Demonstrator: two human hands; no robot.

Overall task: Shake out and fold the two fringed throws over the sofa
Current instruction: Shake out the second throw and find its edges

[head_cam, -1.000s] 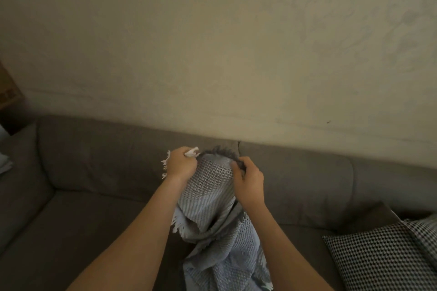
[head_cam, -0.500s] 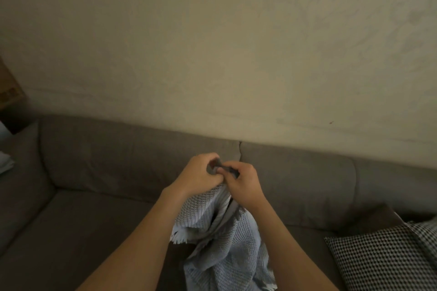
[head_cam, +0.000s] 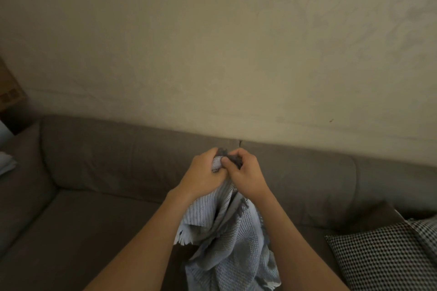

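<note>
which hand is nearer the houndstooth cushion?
Right. The right hand grips the throw on the side toward the houndstooth cushion; the left hand sits just beyond it, farther from the cushion.

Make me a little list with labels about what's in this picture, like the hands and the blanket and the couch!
left hand: closed on the top of the throw
right hand: closed on the same bunched top, touching the left hand
throw: pale blue-grey knit, fringed edge, hanging down from both hands
sofa: grey-brown, behind and under the throw
cushion: black-and-white checked, at the sofa's right end
wall: beige, above the sofa back
second throw: cannot tell
</note>
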